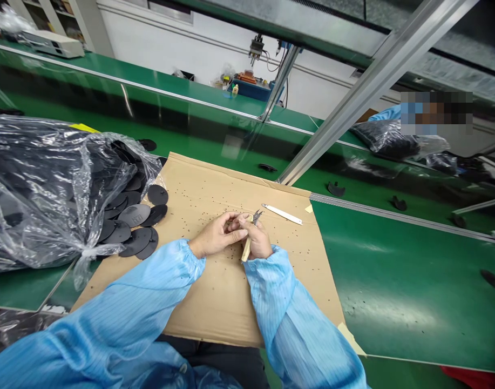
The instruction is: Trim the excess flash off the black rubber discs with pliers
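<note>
My right hand (257, 241) is shut on a small cutting tool (246, 250) with a cream handle and metal tip, which points away from me. My left hand (217, 235) curls its fingers in against the right hand, above a cardboard sheet (231, 302) strewn with black specks. Whatever the left fingers pinch, if anything, is hidden. To the left of my hands lie several black oval discs (134, 215), spilling from a clear plastic bag (45, 189). A white strip tool (282, 214) with a metal end lies on the cardboard, right of my hands.
The cardboard lies on a green workbench belt (409, 270) with scattered black pieces. An aluminium frame bar (377, 92) rises at the right. Farther right, a blue sleeve (387, 113) of another person shows beside a bag of black parts (385, 139).
</note>
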A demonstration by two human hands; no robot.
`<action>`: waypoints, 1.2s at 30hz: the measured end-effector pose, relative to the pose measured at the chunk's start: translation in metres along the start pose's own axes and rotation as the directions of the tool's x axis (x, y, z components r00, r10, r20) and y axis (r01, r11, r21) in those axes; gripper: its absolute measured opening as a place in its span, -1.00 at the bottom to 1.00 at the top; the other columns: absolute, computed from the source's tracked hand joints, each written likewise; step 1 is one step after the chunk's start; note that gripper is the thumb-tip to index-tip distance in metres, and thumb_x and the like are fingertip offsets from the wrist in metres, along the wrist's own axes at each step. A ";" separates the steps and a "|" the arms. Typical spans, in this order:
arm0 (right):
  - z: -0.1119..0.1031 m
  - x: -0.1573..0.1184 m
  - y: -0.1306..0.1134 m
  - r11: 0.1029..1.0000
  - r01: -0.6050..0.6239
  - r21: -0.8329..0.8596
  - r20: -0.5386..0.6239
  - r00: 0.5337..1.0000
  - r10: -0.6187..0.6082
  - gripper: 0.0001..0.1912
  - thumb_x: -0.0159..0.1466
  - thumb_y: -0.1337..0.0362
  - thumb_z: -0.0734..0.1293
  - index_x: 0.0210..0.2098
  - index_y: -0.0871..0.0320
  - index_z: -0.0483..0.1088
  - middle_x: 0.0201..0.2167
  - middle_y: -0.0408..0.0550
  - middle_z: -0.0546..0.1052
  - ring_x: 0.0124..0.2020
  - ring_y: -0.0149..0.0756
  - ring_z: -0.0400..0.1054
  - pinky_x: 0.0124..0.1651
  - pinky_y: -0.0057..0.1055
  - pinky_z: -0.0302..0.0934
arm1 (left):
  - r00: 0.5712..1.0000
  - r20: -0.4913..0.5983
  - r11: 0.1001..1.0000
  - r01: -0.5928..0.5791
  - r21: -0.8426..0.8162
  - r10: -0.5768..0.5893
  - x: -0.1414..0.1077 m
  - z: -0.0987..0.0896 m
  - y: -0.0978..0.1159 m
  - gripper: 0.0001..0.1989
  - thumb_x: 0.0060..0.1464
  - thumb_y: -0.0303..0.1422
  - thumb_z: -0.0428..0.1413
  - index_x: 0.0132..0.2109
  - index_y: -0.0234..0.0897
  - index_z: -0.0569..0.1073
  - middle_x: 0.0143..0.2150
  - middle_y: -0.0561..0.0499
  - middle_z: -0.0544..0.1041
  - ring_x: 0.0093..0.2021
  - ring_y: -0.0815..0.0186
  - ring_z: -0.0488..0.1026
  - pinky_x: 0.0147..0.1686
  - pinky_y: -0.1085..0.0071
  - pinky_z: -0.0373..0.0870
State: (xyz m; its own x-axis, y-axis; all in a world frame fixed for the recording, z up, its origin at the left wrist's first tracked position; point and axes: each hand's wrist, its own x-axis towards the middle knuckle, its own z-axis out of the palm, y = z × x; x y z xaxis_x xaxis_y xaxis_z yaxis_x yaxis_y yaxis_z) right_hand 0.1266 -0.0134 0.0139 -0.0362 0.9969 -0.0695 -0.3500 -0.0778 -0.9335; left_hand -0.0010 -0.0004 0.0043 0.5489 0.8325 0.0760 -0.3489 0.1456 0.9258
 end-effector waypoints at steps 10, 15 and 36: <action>0.001 -0.002 -0.002 0.999 0.005 -0.033 0.003 1.000 -0.005 -0.71 0.02 0.08 0.45 -0.50 0.15 0.34 -0.53 -0.13 0.43 -0.43 -0.28 0.34 -0.30 -0.31 0.28 | 1.000 -0.002 1.000 0.000 0.019 0.000 -0.001 0.000 0.000 -0.40 -0.11 -0.30 0.31 0.07 -0.32 0.31 0.11 -0.23 0.40 0.13 0.10 0.37 0.14 0.14 0.29; 0.000 -0.002 -0.001 1.000 0.002 -0.019 0.002 1.000 -0.002 -0.71 0.01 0.09 0.45 -0.49 0.15 0.35 -0.53 -0.13 0.44 -0.43 -0.28 0.35 -0.32 -0.33 0.29 | 1.000 -0.002 0.999 -0.004 0.043 0.005 0.000 0.000 0.000 -0.40 -0.12 -0.32 0.31 0.06 -0.33 0.30 0.07 -0.23 0.42 0.10 0.11 0.39 0.10 0.16 0.33; 0.002 -0.001 -0.004 0.999 0.007 -0.050 0.002 1.000 -0.006 -0.70 0.02 0.07 0.45 -0.50 0.14 0.35 -0.53 -0.12 0.43 -0.44 -0.28 0.35 -0.29 -0.30 0.30 | 1.000 0.007 0.999 -0.028 0.045 0.027 0.000 -0.002 -0.004 -0.43 -0.06 -0.30 0.28 0.09 -0.32 0.30 0.07 -0.22 0.43 0.08 0.15 0.40 0.12 0.16 0.31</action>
State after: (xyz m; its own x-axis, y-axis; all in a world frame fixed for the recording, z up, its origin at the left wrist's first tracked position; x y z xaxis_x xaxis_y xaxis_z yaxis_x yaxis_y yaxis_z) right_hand 0.1265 -0.0145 0.0181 -0.0358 0.9974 -0.0627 -0.3032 -0.0706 -0.9503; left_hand -0.0008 -0.0004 -0.0003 0.5443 0.8324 0.1038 -0.3294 0.0983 0.9391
